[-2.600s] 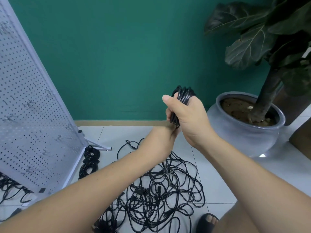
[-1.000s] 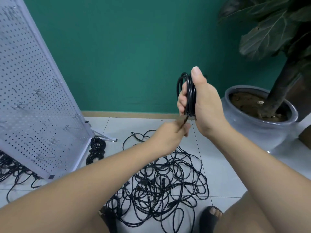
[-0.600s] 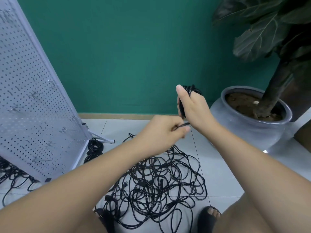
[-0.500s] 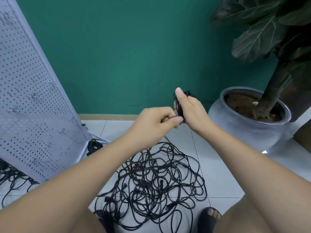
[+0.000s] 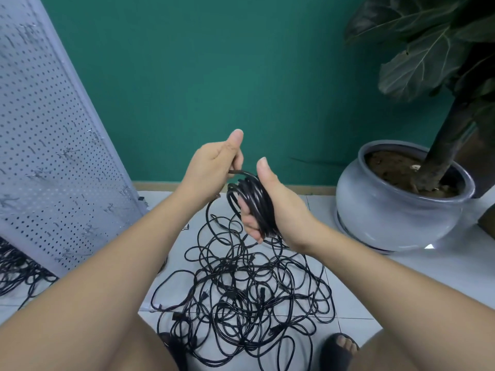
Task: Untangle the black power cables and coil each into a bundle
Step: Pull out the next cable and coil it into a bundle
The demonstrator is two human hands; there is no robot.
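Black cable bundle held over floor tangle.
Right hand grip clamped round the bundle; left hand grip pinching its loose end.

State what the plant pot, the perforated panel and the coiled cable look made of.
Plant pot: likely glazed ceramic, grey-blue, glossy highlights.
Perforated panel: probably painted sheet metal, matt white, regular punched holes.
Coiled cable: black rubber or plastic sheath, slight sheen, bends freely.
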